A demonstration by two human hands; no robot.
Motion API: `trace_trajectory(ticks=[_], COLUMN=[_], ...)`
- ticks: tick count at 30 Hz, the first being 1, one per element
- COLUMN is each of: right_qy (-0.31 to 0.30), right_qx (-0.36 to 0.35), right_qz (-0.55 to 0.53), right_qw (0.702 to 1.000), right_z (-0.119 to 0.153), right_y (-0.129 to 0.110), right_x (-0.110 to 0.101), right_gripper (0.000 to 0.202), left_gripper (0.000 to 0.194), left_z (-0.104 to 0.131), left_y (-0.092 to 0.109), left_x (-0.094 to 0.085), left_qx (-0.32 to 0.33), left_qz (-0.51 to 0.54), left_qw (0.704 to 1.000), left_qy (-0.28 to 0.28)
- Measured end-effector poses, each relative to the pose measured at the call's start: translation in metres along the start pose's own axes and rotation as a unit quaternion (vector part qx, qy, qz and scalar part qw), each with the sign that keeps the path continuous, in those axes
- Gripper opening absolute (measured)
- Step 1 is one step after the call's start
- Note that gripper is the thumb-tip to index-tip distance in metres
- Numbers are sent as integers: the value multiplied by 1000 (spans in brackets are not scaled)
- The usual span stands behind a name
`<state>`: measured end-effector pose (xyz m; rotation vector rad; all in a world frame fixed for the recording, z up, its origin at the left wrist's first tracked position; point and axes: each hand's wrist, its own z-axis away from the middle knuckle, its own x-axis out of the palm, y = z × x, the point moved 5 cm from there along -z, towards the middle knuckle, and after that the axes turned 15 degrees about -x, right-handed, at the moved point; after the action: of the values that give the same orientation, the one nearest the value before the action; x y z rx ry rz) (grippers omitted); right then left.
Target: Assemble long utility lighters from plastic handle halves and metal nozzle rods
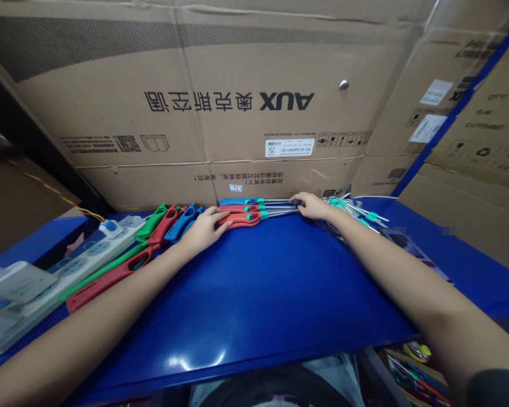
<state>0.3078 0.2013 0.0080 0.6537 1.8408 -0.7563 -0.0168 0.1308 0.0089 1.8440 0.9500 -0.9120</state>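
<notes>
Long-reach lighters with blue and red-orange handles, teal triggers and metal tubes lie side by side at the back of the blue table; the front one is an orange-red lighter. My left hand is closed around the handle ends of the lighters. At the other end, my right hand has its fingers bent on the tube tips. Beside my left hand lie loose handle shells: blue shells, a red shell and a green shell. Right of my right hand is a pile of metal tubes with teal parts.
A white power strip with plugs runs along the left side. A longer red shell lies by it. Large cardboard walls stand behind and right. Below the front edge at right, a box holds assorted items.
</notes>
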Motion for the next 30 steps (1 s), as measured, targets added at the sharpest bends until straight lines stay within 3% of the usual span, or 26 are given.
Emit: trace_trajectory(ticks=[4, 10, 16, 26, 30], right_qy=[26, -15, -24, -34, -30], right_qx=[-38, -114, -90, -77, -66], right_qz=[36, 99, 131, 129, 124], right_qw=[998, 988, 987, 988, 990], right_z=[6, 9, 7, 9, 10], right_y=[-26, -68, -66, -67, -70], right_x=[-4, -1, 5, 7, 6], right_gripper=[42, 21, 14, 16, 18], left_gripper=[46, 43, 38, 43, 40], left_z=[0, 0, 2, -1, 2], left_y=[-2, 0, 0, -1, 3], left_x=[0, -2, -6, -4, -6], left_qx=[-7, -5, -41, -33, -48], left_qz=[-8, -30, -78, -14, -36], left_qw=[1000, 1000, 996, 999, 998], left_qy=[3, 4, 12, -3, 3])
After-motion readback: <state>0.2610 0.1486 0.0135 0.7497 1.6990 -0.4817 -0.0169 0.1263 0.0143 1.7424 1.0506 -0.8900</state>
